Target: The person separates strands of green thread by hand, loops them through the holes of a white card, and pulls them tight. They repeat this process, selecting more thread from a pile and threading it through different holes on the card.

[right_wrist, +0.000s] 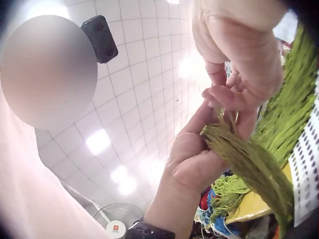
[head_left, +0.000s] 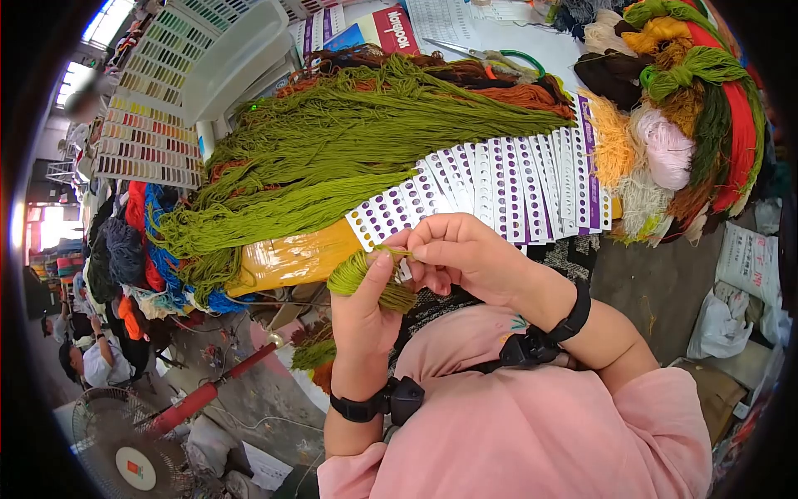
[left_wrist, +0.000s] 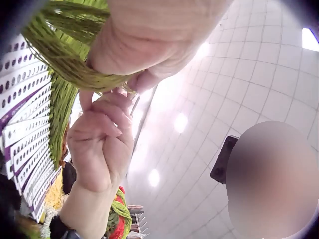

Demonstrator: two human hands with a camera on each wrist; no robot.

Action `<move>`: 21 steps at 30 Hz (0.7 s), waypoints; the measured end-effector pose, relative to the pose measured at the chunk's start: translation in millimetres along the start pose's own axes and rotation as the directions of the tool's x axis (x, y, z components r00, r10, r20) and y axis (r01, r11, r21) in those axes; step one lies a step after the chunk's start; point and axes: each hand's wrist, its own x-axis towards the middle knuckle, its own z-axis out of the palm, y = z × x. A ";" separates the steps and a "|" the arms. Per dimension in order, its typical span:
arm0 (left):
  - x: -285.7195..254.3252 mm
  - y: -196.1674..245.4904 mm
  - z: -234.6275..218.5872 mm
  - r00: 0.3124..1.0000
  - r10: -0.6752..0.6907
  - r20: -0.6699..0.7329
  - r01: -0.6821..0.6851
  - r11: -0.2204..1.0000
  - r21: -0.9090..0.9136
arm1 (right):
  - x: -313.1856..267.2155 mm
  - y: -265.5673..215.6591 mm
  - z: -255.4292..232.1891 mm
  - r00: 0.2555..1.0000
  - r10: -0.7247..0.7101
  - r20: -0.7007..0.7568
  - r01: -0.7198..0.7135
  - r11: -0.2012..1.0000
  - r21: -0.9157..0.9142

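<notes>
A folded hank of olive-green thread (head_left: 347, 276) is gripped in my left hand (head_left: 366, 312), its thumb pointing up alongside it. My right hand (head_left: 470, 249) meets the left one at the top of the hank, thumb and forefinger pinching a few green strands. In the right wrist view the hank (right_wrist: 251, 169) hangs down from the left hand's fingers. The left wrist view shows the strands (left_wrist: 65, 64) looping across under the left hand, with the right hand (left_wrist: 99, 144) just below. Fingers partly hide the spot where the strands are pinched.
A long pile of green thread (head_left: 332, 150) covers the table beyond the hands. Punched white cards (head_left: 499, 179) fan out beside it, near a yellow wrapped package (head_left: 299, 256). Scissors (head_left: 490, 56) lie at the back, coloured skeins (head_left: 665, 145) at the right. A fan (head_left: 129, 449) stands lower left.
</notes>
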 end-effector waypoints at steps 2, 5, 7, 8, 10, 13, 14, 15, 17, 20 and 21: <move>0.4 0.3 -0.3 0.999 -0.023 -0.042 0.022 0.999 -0.026 | 1.2 2.1 1.6 0.999 -0.024 -0.039 0.023 1.000 -0.018; 1.5 -1.1 -2.5 0.996 -0.056 -0.075 0.050 0.995 -0.083 | 1.1 -0.2 6.3 0.999 0.015 -0.029 -0.020 0.986 -0.164; 1.3 -2.4 0.3 0.995 -0.056 -0.082 0.048 0.994 -0.099 | 2.5 -0.5 11.3 0.997 0.028 -0.071 -0.042 0.978 -0.205; 1.5 -2.9 -0.9 0.996 -0.058 -0.062 0.053 0.996 -0.075 | 2.9 -0.2 12.6 0.995 0.033 -0.092 -0.053 0.973 -0.225; 2.6 -3.7 -4.5 0.998 -0.063 -0.023 0.063 0.998 -0.026 | 3.6 0.4 12.0 0.996 0.022 -0.085 -0.038 0.980 -0.196; 3.7 -1.1 -5.2 0.997 -0.077 0.006 0.077 0.992 -0.096 | 3.4 -0.3 14.6 0.994 0.012 -0.106 -0.026 0.990 -0.135; 4.0 -1.3 -5.8 0.997 -0.080 0.005 0.080 0.991 -0.103 | 3.1 -0.5 15.4 0.993 0.010 -0.119 -0.023 0.993 -0.112; 4.4 -1.7 -6.8 0.997 -0.083 0.004 0.083 0.990 -0.110 | 3.6 1.0 12.1 0.996 0.011 -0.090 -0.016 0.999 -0.047; 4.3 -1.2 -6.7 0.997 -0.083 0.006 0.083 0.989 -0.126 | 5.2 6.0 -1.3 0.999 0.009 -0.034 -0.006 0.996 0.085; 1.1 2.1 -4.2 0.997 -0.080 0.007 0.080 0.990 -0.115 | 7.0 5.0 -12.2 0.998 0.054 0.022 -0.058 0.954 0.294; 1.1 2.9 -3.7 0.996 -0.085 0.011 0.085 0.993 -0.084 | 6.4 4.7 -9.9 0.997 0.077 -0.024 -0.071 0.982 0.173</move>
